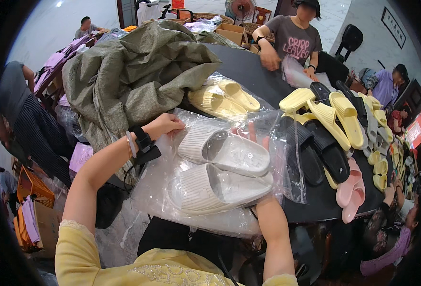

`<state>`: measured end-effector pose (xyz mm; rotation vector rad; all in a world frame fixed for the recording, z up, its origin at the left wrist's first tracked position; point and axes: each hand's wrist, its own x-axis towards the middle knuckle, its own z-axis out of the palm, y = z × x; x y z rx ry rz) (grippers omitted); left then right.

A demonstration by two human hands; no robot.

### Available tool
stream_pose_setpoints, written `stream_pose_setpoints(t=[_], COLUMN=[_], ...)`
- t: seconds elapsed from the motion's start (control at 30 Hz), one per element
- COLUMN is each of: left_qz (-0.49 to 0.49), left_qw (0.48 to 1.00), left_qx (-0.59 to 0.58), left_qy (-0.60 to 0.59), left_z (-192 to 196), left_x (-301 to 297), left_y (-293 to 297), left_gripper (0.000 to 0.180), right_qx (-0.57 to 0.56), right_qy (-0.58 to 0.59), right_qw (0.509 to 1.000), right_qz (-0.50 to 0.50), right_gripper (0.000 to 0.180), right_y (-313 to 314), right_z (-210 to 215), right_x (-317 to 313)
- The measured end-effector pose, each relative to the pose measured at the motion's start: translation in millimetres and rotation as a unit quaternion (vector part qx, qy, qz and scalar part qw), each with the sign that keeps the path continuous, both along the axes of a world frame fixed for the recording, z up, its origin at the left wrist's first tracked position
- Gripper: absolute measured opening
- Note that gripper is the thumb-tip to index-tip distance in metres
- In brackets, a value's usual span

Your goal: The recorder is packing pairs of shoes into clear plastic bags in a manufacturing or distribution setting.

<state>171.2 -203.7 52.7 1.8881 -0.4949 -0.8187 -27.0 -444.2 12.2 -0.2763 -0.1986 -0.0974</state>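
Observation:
A pair of white ribbed slippers (222,157) lies side by side within a clear plastic bag (155,183) in front of me. My left hand (173,125) pinches the bag's upper left edge, thumb and fingers closed on the film. From the right, my right hand (252,131) reaches under the slippers; its fingertips show through the plastic beyond their far side, and the palm is hidden. Just past the bag, a pair of yellow slippers (224,97) sits in clear plastic. To the right are black slippers (332,155) and pink slippers (351,190).
A large olive woven sack (129,71) is heaped on the dark table (234,59) at left. Yellow slippers (346,119) pile up at right. Across the table, a person (296,43) handles clear plastic. Other people sit or bend at both sides. An orange crate (35,188) stands lower left.

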Motion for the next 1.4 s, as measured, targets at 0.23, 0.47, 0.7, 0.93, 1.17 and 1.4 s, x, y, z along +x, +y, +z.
stream_pose_setpoints(t=[0.23,0.47,0.7,0.93,1.17,1.4], left_qz=[0.01,0.036,-0.026,0.047,0.067,0.136], left_qw=[0.981,0.846,0.883,0.899,0.895,0.886], left_qx=[-0.046,-0.137,0.05,0.119,0.074,-0.046], left_qy=[-0.187,-0.515,-0.466,-0.42,-0.435,-0.441], left_z=[22.8,52.6,22.8,-14.7,-18.6,-27.8], left_x=[2.1,-89.4,-243.6,-250.3,-237.8,-237.8], left_y=[-13.4,-17.3,46.0,58.6,71.6,69.4], left_gripper=[0.025,0.036,0.092,0.095,0.074,0.048], right_qx=[-0.007,0.013,0.035,-0.244,-0.564,-0.636], right_qy=[0.029,0.036,0.013,0.047,0.288,0.386], right_qw=[1.0,0.999,0.999,0.924,0.692,0.666], right_qz=[-0.005,-0.014,-0.028,-0.291,-0.346,-0.051], right_gripper=[0.065,0.066,0.062,0.04,0.029,0.036], right_y=[16.7,5.4,-1.5,-106.1,-77.0,-41.5], right_z=[37.9,14.1,22.0,39.3,104.0,81.9], right_x=[-16.4,-7.4,-1.7,-69.5,-149.7,-130.8])
